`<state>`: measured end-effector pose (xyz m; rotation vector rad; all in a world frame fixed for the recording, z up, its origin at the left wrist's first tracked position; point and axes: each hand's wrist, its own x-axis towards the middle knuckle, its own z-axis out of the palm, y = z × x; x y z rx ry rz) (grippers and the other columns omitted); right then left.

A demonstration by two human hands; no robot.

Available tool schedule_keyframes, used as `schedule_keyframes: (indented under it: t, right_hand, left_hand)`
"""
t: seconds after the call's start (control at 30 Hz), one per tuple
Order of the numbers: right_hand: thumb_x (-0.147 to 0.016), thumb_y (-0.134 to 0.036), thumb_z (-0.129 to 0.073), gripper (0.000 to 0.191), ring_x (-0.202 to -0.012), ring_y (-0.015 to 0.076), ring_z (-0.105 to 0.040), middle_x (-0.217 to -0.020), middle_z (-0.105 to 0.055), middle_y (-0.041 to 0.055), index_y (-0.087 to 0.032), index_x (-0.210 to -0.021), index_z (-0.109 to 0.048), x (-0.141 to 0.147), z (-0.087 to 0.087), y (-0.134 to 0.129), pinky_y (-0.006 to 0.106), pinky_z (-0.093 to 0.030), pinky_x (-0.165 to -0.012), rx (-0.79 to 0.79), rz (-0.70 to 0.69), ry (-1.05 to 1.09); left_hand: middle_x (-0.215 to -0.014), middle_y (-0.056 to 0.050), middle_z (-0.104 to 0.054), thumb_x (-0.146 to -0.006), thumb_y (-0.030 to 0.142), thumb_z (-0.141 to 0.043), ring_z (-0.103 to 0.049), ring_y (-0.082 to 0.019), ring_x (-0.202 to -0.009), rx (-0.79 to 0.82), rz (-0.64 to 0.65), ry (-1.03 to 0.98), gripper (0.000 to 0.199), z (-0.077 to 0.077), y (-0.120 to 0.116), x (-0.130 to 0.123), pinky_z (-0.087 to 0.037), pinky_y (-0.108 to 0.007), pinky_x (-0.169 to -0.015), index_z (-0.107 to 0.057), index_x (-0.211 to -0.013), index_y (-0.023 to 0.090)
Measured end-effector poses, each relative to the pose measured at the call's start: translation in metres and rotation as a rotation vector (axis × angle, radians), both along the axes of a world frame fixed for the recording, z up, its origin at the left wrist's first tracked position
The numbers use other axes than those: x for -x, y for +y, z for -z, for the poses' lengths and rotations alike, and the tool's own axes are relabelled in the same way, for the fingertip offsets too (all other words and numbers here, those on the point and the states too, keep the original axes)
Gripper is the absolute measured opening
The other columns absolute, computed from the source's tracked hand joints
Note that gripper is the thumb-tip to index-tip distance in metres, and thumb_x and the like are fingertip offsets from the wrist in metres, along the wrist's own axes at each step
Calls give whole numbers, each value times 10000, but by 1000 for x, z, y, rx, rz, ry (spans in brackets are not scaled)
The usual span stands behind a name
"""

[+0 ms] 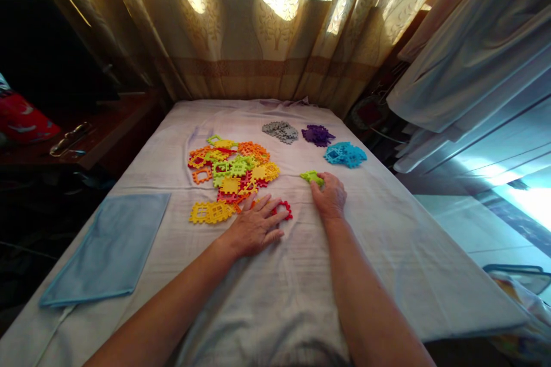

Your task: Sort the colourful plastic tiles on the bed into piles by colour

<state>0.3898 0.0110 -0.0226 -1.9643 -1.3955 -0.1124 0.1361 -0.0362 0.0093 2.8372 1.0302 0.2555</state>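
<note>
My left hand point(257, 226) lies with fingers spread over the near edge of a mixed pile of flat plastic building pieces point(232, 168) in yellow, orange, red and green. A red piece point(287, 210) shows past its fingertips. Yellow window-shaped pieces point(212, 212) lie just left of that hand. On the right, my right hand point(330, 195) has its fingers closed on a light green building piece point(310, 176), which is down at the cloth. The thumb and fingers cover part of it. Beyond are separate heaps of grey pieces point(280, 131), purple pieces point(317, 135) and blue pieces point(345, 155).
A pale cloth point(370, 275) covers the table. At the left edge lies a flat light blue fabric item point(116, 246) with a white cord. Curtains point(275, 40) hang behind the table, and white fabric point(473, 51) hangs at the right. A dark wooden cabinet point(81, 149) stands at left.
</note>
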Motion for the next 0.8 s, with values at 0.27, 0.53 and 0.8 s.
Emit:
schedule_keyframes:
  t: [0.27,0.53,0.8]
  right_hand:
    - [-843,-269,-505,295,-1173,291,-546,-1234,-647,145,-195,-1053,-700,21,-14,-6,481,-406,-1010,-108,-142,8]
    - [-877,-215,-525,248,-1105,242,-597,-1155,-707,102,-201,-1019,-728,76,-35,6,405,-406,-1025,-51,-513,-71]
    - [-892,-265,-574,266,-1189,257,-557,-1263,-668,91,-215,-1120,-700,138,-48,44,423,-402,-1036,123,-702,-135]
  left_hand:
    - [-1526,-104,-461,-948,522,-466,-389,-334,-1423,-119,-156,-34,544,5,11,11,-193,-615,-1179,-473,-1445,302]
    - [-1414,-107,-580,-961,424,-437,-474,-301,-1361,-261,-498,-297,428,1,33,83,-257,-561,-1176,-599,-1312,242]
    - [-1294,-112,-664,-958,469,-388,-601,-248,-1228,-153,-694,-569,451,12,52,122,-452,-444,-1079,-648,-1200,191]
